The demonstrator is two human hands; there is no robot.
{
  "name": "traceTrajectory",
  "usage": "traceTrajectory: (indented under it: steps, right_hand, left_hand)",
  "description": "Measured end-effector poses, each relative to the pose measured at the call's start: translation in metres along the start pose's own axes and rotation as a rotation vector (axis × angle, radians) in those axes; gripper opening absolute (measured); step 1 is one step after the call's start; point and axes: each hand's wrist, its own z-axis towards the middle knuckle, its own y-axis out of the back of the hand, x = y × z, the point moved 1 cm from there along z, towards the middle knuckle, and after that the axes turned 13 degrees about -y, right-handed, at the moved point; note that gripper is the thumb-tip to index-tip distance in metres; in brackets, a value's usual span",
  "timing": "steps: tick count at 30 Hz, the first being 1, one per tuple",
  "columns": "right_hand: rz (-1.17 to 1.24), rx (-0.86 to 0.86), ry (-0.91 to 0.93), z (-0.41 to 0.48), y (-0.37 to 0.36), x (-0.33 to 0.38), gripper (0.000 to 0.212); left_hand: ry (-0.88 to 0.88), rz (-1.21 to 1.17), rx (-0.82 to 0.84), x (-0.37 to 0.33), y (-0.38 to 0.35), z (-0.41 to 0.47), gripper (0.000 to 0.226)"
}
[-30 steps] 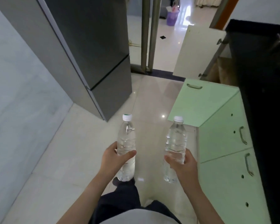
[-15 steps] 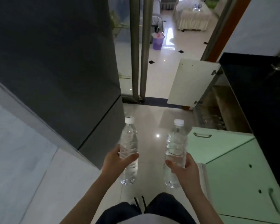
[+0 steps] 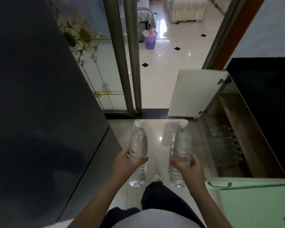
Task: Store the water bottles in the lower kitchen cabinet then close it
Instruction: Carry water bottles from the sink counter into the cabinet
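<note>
I hold two clear plastic water bottles with white caps upright in front of me. My left hand grips the left bottle around its middle. My right hand grips the right bottle the same way. To the right, the lower kitchen cabinet stands open under a black counter, and several clear bottles line its floor. Its far door, pale inside, swings out over the floor. The near door, light green with a handle, also juts out just right of my right hand.
A tall dark fridge fills the left side, leaving a narrow strip of glossy tiled floor between it and the cabinets. Ahead, a sliding glass door frame opens onto a room with a purple bin.
I have walked forward along the aisle; the open cabinet and its stored bottles have come into full view on my right. Both hands keep the same hold on the bottles.
</note>
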Motion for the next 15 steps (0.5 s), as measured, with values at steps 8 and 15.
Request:
traceTrajectory:
  steps: [8,15]
  right_hand:
    - [0.069,-0.085,0.024,0.101,0.011,0.098,0.039]
    - [0.188,-0.351,-0.126,0.159,0.006,0.107,0.036]
  left_hand:
    - [-0.065,-0.021,0.099,-0.06,-0.021,0.157,0.033]
    - [-0.043,-0.048,0.36,-0.069,-0.063,0.27,0.033]
